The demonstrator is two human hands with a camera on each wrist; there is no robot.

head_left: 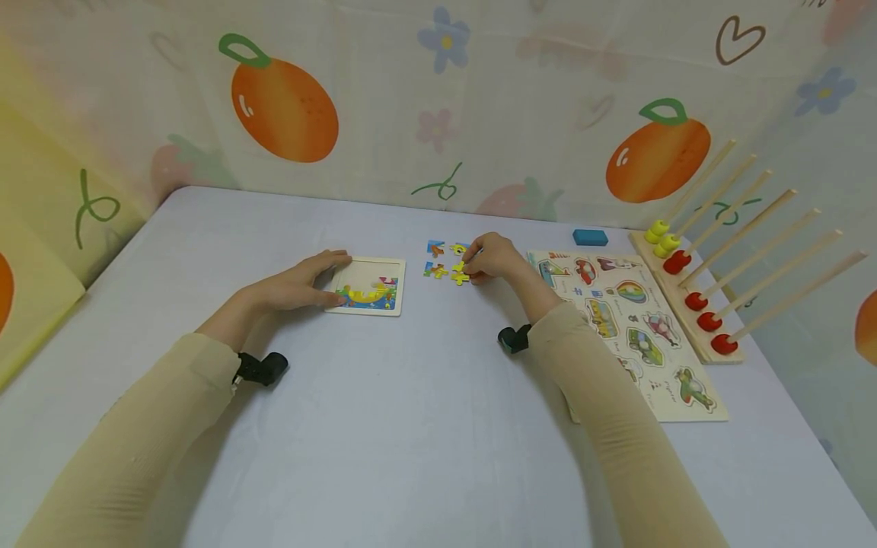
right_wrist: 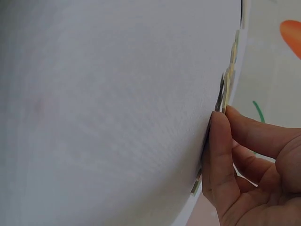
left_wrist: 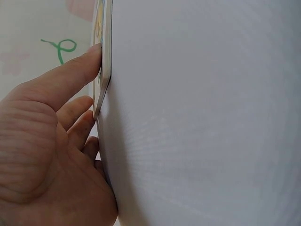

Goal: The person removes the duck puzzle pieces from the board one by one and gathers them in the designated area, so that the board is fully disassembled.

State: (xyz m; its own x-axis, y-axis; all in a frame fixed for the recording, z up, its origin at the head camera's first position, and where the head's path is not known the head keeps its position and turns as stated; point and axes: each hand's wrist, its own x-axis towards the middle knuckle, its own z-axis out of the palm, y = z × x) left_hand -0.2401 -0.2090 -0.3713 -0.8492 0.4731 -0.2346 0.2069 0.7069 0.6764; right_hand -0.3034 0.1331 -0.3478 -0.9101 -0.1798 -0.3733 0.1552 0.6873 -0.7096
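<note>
A small square jigsaw tray [head_left: 402,288] with a pale wooden rim lies flat on the table, some colourful pieces fitted along its lower part. My left hand [head_left: 298,283] rests at the tray's left side. Its thumb [left_wrist: 84,70] lies straight on the tray, and the other fingers are relaxed near the upper left corner. To the right of the tray, my right hand [head_left: 495,257] pinches a jigsaw piece [right_wrist: 227,89] between thumb and forefinger, partly hidden by the fingers. Several loose jigsaw pieces [head_left: 435,270] in blue, yellow and brown lie beside that hand.
A wooden picture board [head_left: 674,396] lies under and beside the right forearm. Behind it stands a counting rack [head_left: 709,346] with upright rods and red and yellow beads. A blue block [head_left: 590,237] sits near the table's back edge, by a patterned curtain.
</note>
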